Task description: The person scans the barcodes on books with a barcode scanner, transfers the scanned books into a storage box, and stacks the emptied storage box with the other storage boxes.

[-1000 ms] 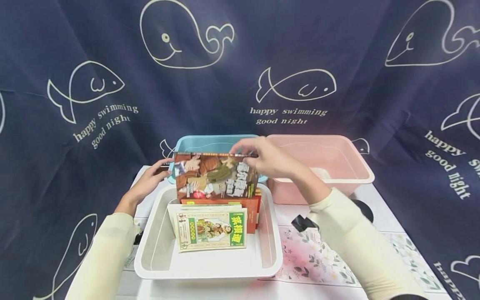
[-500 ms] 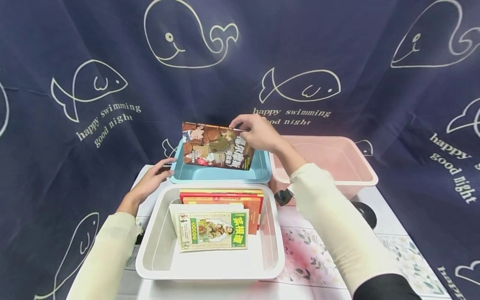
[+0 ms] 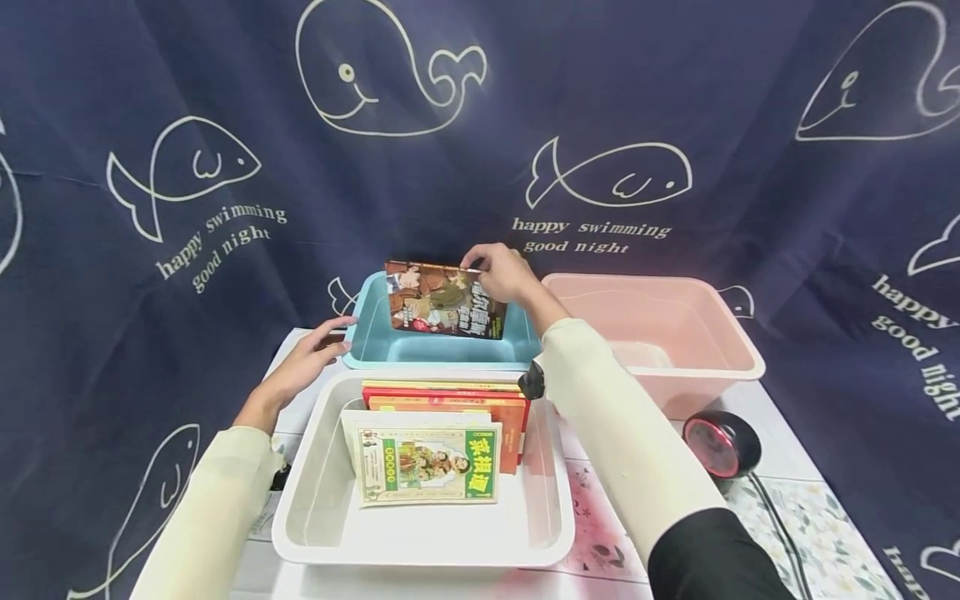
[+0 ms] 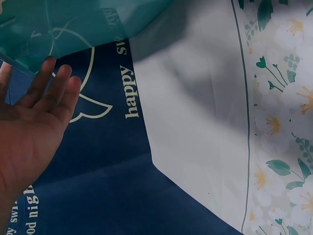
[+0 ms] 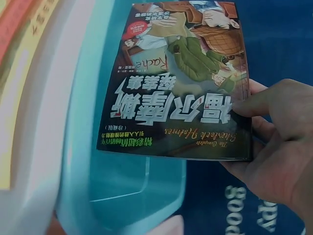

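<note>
Evidently you're partway through: your right hand [image 3: 506, 273] pinches the brown book [image 3: 442, 302] at its top edge, over the blue bin [image 3: 435, 365] at the worktop's [image 3: 322, 581] far edge, and that book isn't let go yet; whether it touches the bin floor, you can't tell. Your left hand [image 3: 300, 364] is loose and holds nothing, fingertips by the blue bin's left rim. Judging by what stands in the white bin [image 3: 420, 555] along the near edge, the green-titled booklet [image 3: 427, 467] and the red and orange books [image 3: 512, 425] remain unmoved. Your held cover reads "The Complete Sherlock Holmes", "Rache" and 福尔摩斯; the booklet's title looks like 菜根谭. Behind, the dark backdrop [image 3: 375, 208] says "happy swimming good night".
</note>
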The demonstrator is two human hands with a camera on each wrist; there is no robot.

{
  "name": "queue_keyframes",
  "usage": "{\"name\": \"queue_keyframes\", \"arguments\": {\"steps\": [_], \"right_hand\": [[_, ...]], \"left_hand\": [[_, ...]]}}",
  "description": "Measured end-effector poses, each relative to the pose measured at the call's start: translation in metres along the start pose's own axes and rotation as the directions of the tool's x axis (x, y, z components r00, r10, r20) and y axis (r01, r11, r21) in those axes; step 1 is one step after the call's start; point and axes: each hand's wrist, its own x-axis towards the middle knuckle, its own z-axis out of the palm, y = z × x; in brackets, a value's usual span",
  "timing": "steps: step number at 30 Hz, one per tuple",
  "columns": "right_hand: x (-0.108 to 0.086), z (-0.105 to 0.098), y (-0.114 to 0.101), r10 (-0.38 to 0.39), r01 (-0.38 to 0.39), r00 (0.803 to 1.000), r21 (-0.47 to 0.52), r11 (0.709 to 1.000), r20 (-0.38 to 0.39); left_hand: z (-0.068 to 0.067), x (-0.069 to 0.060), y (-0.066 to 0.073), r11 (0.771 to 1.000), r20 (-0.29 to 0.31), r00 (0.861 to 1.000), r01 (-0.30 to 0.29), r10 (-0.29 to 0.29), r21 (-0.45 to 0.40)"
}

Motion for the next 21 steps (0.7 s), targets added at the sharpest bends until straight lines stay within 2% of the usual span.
{"name": "queue_keyframes", "arguments": {"steps": [9,18,21], "right_hand": [[0.02,0.02,0.035,0.147,-0.149,0.987,0.039,0.988,0.057],[0.026,0.027,0.046,0.2,-0.216,0.973,0.157,0.964,0.111],[0.031,0.032,0.051,0.209,-0.228,0.969,0.152,0.962,0.131]], "left_hand": [[0.001,0.0,-0.003,1.0,-0.006,1.0,0.0,0.0,-0.008],[0.001,0.0,-0.003,1.0,-0.006,1.0,-0.013,0.013,0.0],[0.0,0.0,-0.004,1.0,-0.005,1.0,-0.012,0.012,0.002]]}}
